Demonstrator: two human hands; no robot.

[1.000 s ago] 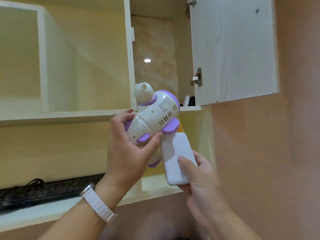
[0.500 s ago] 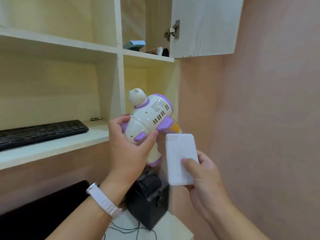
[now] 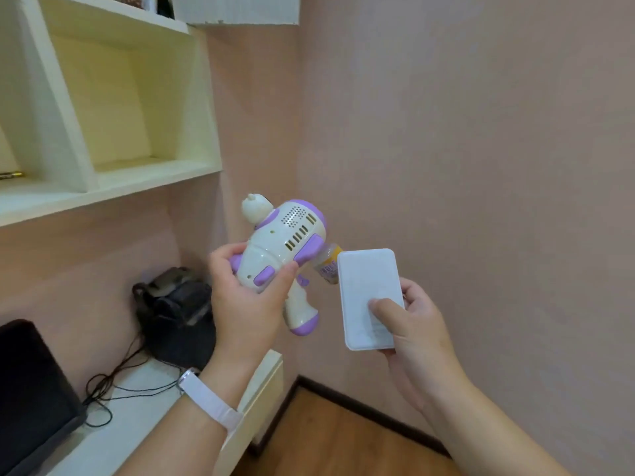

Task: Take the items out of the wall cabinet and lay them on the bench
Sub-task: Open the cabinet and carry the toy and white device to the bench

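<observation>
Change: view dropped from cabinet (image 3: 237,10) at 12 o'clock to bench (image 3: 144,400) at 7 | left hand (image 3: 247,304) clamped on toy (image 3: 285,249) | right hand (image 3: 415,324) clamped on pack (image 3: 364,280) | both carried mid-air, centre; laying-down judged next.

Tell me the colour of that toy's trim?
Purple, on the cream plastic gun-shaped toy; head view.

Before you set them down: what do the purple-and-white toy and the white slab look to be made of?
Toy: hard moulded plastic, glossy; it shows highlights, vent slots and seam lines. White slab: probably plastic too, matte with a faint texture, rounded corners, no shine. Whether it is a solid case or a soft cover I cannot tell.
</observation>
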